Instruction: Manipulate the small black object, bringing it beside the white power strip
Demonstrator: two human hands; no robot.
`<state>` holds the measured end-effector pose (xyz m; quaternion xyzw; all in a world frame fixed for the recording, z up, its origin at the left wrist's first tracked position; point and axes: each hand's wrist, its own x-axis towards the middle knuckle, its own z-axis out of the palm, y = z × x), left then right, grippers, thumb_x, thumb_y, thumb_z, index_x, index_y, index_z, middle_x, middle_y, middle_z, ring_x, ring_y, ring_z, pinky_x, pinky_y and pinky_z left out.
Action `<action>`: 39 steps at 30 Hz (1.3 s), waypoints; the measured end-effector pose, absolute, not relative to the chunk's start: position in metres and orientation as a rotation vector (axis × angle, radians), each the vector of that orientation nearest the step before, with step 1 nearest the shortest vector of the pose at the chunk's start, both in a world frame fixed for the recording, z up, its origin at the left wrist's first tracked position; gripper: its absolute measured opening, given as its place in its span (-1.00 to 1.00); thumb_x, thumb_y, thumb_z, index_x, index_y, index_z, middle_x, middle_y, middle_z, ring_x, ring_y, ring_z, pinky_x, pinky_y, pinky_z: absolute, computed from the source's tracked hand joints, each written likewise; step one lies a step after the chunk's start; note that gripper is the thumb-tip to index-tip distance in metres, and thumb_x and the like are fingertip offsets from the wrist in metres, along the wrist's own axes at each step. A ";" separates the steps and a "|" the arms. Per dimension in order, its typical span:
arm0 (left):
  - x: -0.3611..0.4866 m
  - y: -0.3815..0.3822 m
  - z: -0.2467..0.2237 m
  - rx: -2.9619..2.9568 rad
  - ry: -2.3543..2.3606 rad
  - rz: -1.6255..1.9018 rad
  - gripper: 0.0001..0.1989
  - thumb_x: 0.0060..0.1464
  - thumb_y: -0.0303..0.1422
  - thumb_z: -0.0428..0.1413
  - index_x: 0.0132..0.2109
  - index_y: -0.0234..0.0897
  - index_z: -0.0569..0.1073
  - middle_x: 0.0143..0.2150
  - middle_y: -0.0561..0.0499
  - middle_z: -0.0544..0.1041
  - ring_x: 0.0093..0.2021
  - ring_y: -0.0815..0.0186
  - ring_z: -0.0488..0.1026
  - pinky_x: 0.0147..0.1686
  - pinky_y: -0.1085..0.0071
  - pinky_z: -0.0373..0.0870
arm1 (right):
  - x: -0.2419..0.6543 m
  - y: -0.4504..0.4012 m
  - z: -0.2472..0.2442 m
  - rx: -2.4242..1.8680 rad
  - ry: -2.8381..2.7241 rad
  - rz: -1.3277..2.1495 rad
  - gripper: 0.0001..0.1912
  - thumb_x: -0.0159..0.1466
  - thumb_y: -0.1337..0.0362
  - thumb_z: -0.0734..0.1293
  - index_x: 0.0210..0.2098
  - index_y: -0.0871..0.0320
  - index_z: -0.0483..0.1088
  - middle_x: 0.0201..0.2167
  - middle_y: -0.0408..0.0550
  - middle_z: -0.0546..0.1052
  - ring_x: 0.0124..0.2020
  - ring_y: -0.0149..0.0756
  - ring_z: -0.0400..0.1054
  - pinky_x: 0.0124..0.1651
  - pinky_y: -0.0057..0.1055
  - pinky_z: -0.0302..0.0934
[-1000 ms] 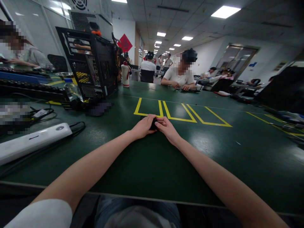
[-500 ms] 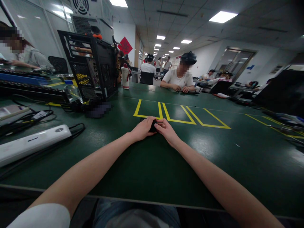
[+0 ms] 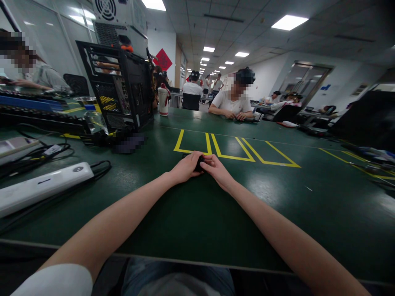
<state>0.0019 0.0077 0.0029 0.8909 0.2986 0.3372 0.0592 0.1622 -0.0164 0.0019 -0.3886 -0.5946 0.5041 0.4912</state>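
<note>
A small black object [image 3: 199, 163] is held between my two hands, just in front of the yellow tape outlines on the green table [image 3: 191, 213]. My left hand [image 3: 187, 166] is closed round its left side and partly hides it. From the right, the thumb and fingers of my right hand [image 3: 215, 168] pinch it. The object's exact shape is too dark and too covered to make out. A bit of black shows beyond my left fingers.
On the left lie a white power strip [image 3: 46, 187] and black cables. Behind them stand an open black computer case [image 3: 135, 90], a clear plastic bottle [image 3: 94, 119] and a white cup [image 3: 163, 100]. A person [image 3: 233, 100] sits across the table.
Both hands keep almost the same place and grip on the black object, with only a slight shift of the right fingers. The person across has lowered their head a little.
</note>
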 end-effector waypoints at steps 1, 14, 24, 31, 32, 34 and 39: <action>0.002 0.008 0.003 2.700 0.904 1.024 -0.40 -0.14 -0.39 0.16 0.04 -0.28 0.07 -0.02 -0.17 0.28 0.00 0.10 0.29 -0.06 0.11 0.28 | 0.162 -0.017 0.002 -0.954 -1.438 1.200 -0.70 0.01 0.18 0.35 -0.27 0.07 0.26 -0.30 -0.14 0.39 -0.20 -0.34 0.28 -0.07 -0.25 0.16; 0.001 0.008 0.003 2.693 0.901 1.010 -0.41 -0.15 -0.43 0.15 0.03 -0.28 0.07 -0.02 -0.16 0.27 0.00 0.11 0.29 -0.05 0.11 0.26 | 0.163 -0.013 -0.001 -0.915 -1.436 1.246 -0.59 -0.09 0.26 0.42 -0.25 0.06 0.25 -0.25 -0.15 0.38 -0.19 -0.33 0.29 -0.06 -0.24 0.16; 0.002 0.007 0.004 2.714 0.925 1.013 -0.40 -0.14 -0.39 0.16 0.04 -0.31 0.07 -0.03 -0.18 0.27 -0.01 0.11 0.29 -0.05 0.14 0.27 | 0.163 -0.007 -0.005 -0.975 -1.411 1.223 -0.65 0.00 0.16 0.36 -0.24 0.10 0.29 -0.22 -0.08 0.40 -0.10 -0.27 0.26 0.01 -0.19 0.10; 0.001 0.007 0.004 2.709 0.921 0.997 -0.39 -0.16 -0.41 0.17 0.04 -0.29 0.07 -0.03 -0.16 0.27 -0.01 0.11 0.29 -0.06 0.13 0.28 | 0.164 -0.014 -0.001 -0.918 -1.434 1.272 -0.61 -0.05 0.22 0.40 -0.23 0.05 0.25 -0.28 -0.13 0.40 -0.16 -0.29 0.28 -0.04 -0.17 0.14; 0.001 0.008 0.004 2.711 0.917 1.002 -0.40 -0.15 -0.40 0.16 0.04 -0.30 0.07 -0.03 -0.16 0.27 -0.01 0.10 0.29 -0.06 0.13 0.27 | 0.163 -0.014 0.000 -0.932 -1.429 1.248 -0.65 -0.02 0.19 0.37 -0.24 0.06 0.26 -0.28 -0.12 0.40 -0.16 -0.29 0.28 -0.04 -0.18 0.14; 0.001 0.008 0.004 2.715 0.913 1.009 -0.40 -0.14 -0.38 0.16 0.03 -0.31 0.07 -0.03 -0.16 0.27 -0.01 0.11 0.29 -0.05 0.13 0.27 | 0.162 -0.013 -0.001 -0.958 -1.421 1.199 -0.69 0.01 0.15 0.34 -0.25 0.07 0.27 -0.28 -0.11 0.40 -0.16 -0.29 0.27 -0.03 -0.18 0.13; 0.002 0.008 0.004 2.722 0.921 1.003 -0.40 -0.14 -0.39 0.16 0.04 -0.31 0.07 -0.03 -0.16 0.27 -0.02 0.11 0.29 -0.05 0.15 0.27 | 0.163 -0.009 -0.004 -0.975 -1.416 1.196 -0.64 0.01 0.16 0.35 -0.21 0.11 0.30 -0.22 -0.08 0.40 -0.10 -0.27 0.24 0.01 -0.20 0.09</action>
